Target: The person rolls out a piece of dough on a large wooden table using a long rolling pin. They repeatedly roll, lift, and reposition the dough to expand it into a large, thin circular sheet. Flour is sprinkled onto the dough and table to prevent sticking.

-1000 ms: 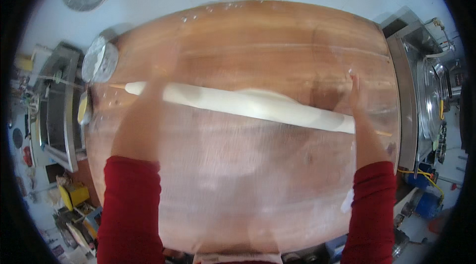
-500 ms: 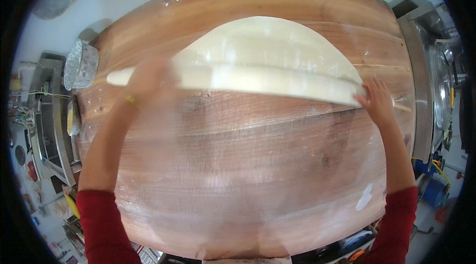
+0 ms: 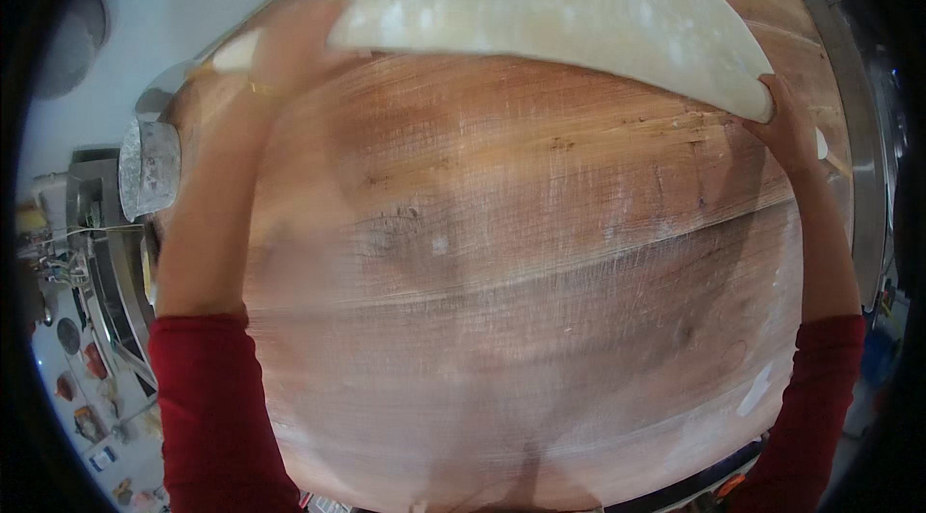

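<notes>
A large pale sheet of dough (image 3: pixel 540 7), dusted with flour, lies across the far part of the wooden board, its near edge forming a long thick fold. The dough covers the middle of a long rolling pin (image 3: pixel 236 54), whose pale left end sticks out past my left hand (image 3: pixel 297 42). That hand is blurred but looks closed around the pin beside the dough's left edge. At the dough's right corner my right hand (image 3: pixel 789 125) is closed around the other end, thumb and fingers touching the dough. Beyond it a small whitish tip shows.
The broad wooden board (image 3: pixel 521 320) fills the middle, with flour smears. A metal container (image 3: pixel 149 171) stands off its left edge. Metal equipment (image 3: pixel 854 127) borders the right side. A round grey object (image 3: pixel 72 45) is at the far left. Several small items lie on the floor at lower left.
Both hands and the near roll of dough have moved farther away, toward the far edge of the board. The view has shifted too, so the far edge of the dough is now cut off.
</notes>
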The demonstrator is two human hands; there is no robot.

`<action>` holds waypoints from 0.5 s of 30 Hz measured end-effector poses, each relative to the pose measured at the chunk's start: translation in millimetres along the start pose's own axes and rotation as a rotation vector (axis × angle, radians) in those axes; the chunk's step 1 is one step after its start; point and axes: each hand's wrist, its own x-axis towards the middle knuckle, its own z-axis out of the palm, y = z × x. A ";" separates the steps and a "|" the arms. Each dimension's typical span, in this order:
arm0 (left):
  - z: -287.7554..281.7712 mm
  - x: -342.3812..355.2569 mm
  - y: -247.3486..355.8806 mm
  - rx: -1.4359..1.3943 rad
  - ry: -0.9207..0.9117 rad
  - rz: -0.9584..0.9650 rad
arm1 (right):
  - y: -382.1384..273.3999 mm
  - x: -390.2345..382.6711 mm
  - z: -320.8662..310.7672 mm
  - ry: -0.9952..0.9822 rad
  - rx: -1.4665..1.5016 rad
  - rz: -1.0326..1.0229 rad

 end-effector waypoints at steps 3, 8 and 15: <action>-20.4 19.1 -5.0 -0.018 -0.287 -0.111 | -28.8 -14.4 -11.9 -0.136 0.018 0.112; -53.6 28.1 50.2 -0.463 -0.433 -0.458 | -30.2 -28.9 -29.7 -0.259 0.271 0.263; -106.1 -91.3 193.1 -0.301 -0.826 -0.323 | -97.7 -206.0 -43.7 -0.359 0.193 -0.004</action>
